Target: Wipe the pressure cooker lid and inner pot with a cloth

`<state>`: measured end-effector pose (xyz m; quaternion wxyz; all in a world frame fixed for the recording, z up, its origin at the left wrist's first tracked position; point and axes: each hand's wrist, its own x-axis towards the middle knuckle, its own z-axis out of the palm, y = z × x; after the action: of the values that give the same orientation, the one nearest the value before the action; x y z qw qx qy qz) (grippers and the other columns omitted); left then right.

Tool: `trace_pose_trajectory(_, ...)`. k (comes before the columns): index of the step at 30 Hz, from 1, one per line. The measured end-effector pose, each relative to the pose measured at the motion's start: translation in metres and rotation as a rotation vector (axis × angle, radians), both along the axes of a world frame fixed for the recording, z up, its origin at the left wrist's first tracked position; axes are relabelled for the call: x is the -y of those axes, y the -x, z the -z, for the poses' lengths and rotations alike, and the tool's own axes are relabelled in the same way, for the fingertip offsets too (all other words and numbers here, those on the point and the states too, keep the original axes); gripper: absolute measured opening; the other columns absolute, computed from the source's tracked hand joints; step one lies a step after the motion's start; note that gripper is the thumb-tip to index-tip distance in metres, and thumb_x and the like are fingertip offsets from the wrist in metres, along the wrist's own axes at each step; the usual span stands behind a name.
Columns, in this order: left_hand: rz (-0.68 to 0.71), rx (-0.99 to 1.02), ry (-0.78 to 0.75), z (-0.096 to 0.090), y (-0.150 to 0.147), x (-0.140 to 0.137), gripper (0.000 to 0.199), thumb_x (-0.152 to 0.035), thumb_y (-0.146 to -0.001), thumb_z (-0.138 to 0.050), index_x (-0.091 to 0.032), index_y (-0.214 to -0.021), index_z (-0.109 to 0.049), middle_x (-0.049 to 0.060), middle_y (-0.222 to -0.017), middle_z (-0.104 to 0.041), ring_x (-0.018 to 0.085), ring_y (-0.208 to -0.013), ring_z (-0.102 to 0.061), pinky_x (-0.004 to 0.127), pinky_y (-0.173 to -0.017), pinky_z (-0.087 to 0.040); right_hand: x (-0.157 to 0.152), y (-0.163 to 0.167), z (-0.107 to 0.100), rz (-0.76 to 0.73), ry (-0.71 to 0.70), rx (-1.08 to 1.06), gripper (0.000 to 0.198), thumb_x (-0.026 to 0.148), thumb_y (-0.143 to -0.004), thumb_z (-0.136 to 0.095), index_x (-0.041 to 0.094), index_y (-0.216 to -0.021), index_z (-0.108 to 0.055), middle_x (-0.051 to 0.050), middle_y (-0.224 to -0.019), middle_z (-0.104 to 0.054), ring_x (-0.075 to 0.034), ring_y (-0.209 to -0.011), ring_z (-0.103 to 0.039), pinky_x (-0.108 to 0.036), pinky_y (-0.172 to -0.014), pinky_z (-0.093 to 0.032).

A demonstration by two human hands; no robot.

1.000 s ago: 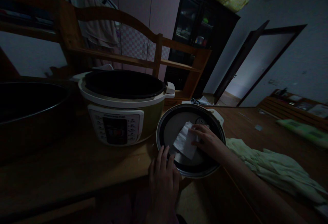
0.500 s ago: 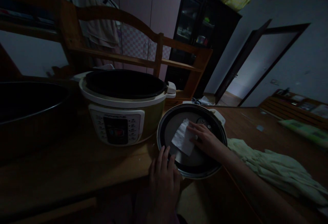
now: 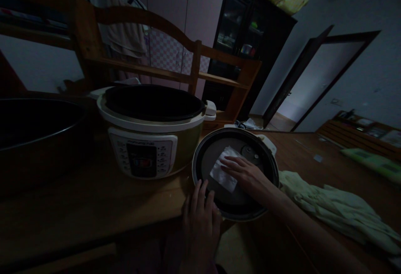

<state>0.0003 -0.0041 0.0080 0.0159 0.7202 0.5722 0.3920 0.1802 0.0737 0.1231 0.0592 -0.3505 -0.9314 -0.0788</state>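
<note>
A round cooker lid lies upside down on the wooden table, its near edge over the table's front. My right hand presses a white folded tissue flat against the lid's inner plate, fingers stretched out over it. My left hand holds the lid's near-left rim, fingers on the rim. Left of the lid stands the open electric pressure cooker with its dark inner pot and control panel facing me.
A large dark pot stands at the far left. A pale green cloth lies on the table to the right. A wooden shelf frame rises behind the cooker; a dark cabinet and an open doorway are beyond.
My right hand has slid the tissue leftward and slightly down across the lid's inner plate, uncovering the valve part near the lid's far side. My left hand has stayed on the rim.
</note>
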Motion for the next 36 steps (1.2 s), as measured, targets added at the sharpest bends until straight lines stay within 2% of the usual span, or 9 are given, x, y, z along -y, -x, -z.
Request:
trace_pose_trajectory(3,0.005,0.004,0.012,-0.001,0.0,0.001,0.037,-0.012,-0.091,-0.04,-0.022,-0.121,-0.06,0.004,-0.149,-0.044,0.023,-0.142,-0.03,0.049,-0.107,-0.038,-0.008,0.001,0.003,0.019,0.046,-0.012,0.052,0.0,-0.088,-0.044,0.021,-0.135,-0.054,-0.008,-0.14,-0.05,-0.024,-0.133,-0.04,-0.044,-0.109,-0.038)
trace_pose_trajectory(8,0.001,0.031,0.039,0.0,-0.001,0.001,0.037,-0.014,-0.092,-0.039,-0.023,-0.121,-0.06,0.003,-0.15,-0.044,0.022,-0.143,-0.029,0.05,-0.108,-0.036,-0.013,0.001,0.002,0.067,0.089,-0.009,0.06,-0.004,-0.084,-0.043,0.021,-0.138,-0.051,-0.01,-0.143,-0.046,-0.023,-0.135,-0.037,-0.043,-0.11,-0.037)
trace_pose_trajectory(12,-0.003,0.007,0.011,0.001,-0.001,0.0,0.037,-0.013,-0.091,-0.04,-0.022,-0.121,-0.06,0.004,-0.149,-0.044,0.023,-0.142,-0.031,0.05,-0.107,-0.037,-0.019,-0.002,-0.004,0.09,0.13,0.009,0.066,-0.003,-0.081,-0.052,0.028,-0.139,-0.05,-0.006,-0.145,-0.043,-0.024,-0.134,-0.039,-0.043,-0.108,-0.04)
trace_pose_trajectory(16,-0.002,0.004,0.006,-0.001,0.001,0.0,0.036,-0.013,-0.091,-0.041,-0.022,-0.12,-0.061,0.004,-0.148,-0.046,0.023,-0.141,-0.033,0.049,-0.106,-0.039,-0.026,-0.005,-0.013,0.109,0.165,0.034,0.07,-0.002,-0.078,-0.058,0.035,-0.137,-0.052,-0.002,-0.143,-0.048,-0.024,-0.13,-0.046,-0.039,-0.102,-0.047)
trace_pose_trajectory(21,-0.004,0.029,-0.004,-0.002,0.0,0.002,0.036,-0.013,-0.091,-0.041,-0.023,-0.12,-0.061,0.004,-0.148,-0.046,0.023,-0.141,-0.033,0.048,-0.106,-0.038,-0.03,-0.004,-0.023,0.09,0.195,0.086,0.075,-0.008,-0.073,-0.046,0.036,-0.133,-0.056,0.0,-0.142,-0.049,-0.021,-0.13,-0.046,-0.036,-0.102,-0.046)
trace_pose_trajectory(25,-0.012,0.047,0.018,-0.002,-0.001,0.001,0.037,-0.014,-0.092,-0.04,-0.023,-0.12,-0.062,0.004,-0.147,-0.047,0.023,-0.14,-0.034,0.048,-0.107,-0.037,-0.026,-0.003,-0.022,0.117,0.201,0.096,0.08,-0.008,-0.069,-0.044,0.036,-0.135,-0.053,0.0,-0.146,-0.045,-0.023,-0.132,-0.043,-0.039,-0.101,-0.048)
trace_pose_trajectory(31,0.004,0.045,0.031,-0.001,0.0,0.001,0.037,-0.015,-0.092,-0.04,-0.023,-0.121,-0.061,0.003,-0.15,-0.044,0.023,-0.142,-0.031,0.048,-0.109,-0.035,-0.019,-0.007,-0.016,0.115,0.237,0.045,0.081,-0.005,-0.071,-0.052,0.034,-0.142,-0.045,-0.001,-0.151,-0.036,-0.023,-0.139,-0.033,-0.043,-0.112,-0.035)
trace_pose_trajectory(34,0.007,0.055,0.035,-0.001,0.001,0.001,0.037,-0.015,-0.092,-0.039,-0.023,-0.121,-0.06,0.002,-0.15,-0.043,0.022,-0.142,-0.03,0.049,-0.108,-0.035,-0.018,-0.01,-0.021,0.084,0.279,0.025,0.079,-0.002,-0.074,-0.06,0.031,-0.144,-0.043,-0.003,-0.154,-0.032,-0.024,-0.142,-0.026,-0.045,-0.115,-0.029)
trace_pose_trajectory(36,0.004,0.065,0.029,0.0,0.001,0.001,0.035,-0.016,-0.093,-0.039,-0.024,-0.119,-0.061,0.002,-0.149,-0.045,0.022,-0.141,-0.032,0.049,-0.107,-0.036,-0.018,-0.01,-0.026,0.072,0.258,-0.026,0.073,0.003,-0.077,-0.066,0.03,-0.142,-0.046,-0.004,-0.153,-0.033,-0.024,-0.142,-0.027,-0.044,-0.115,-0.031)
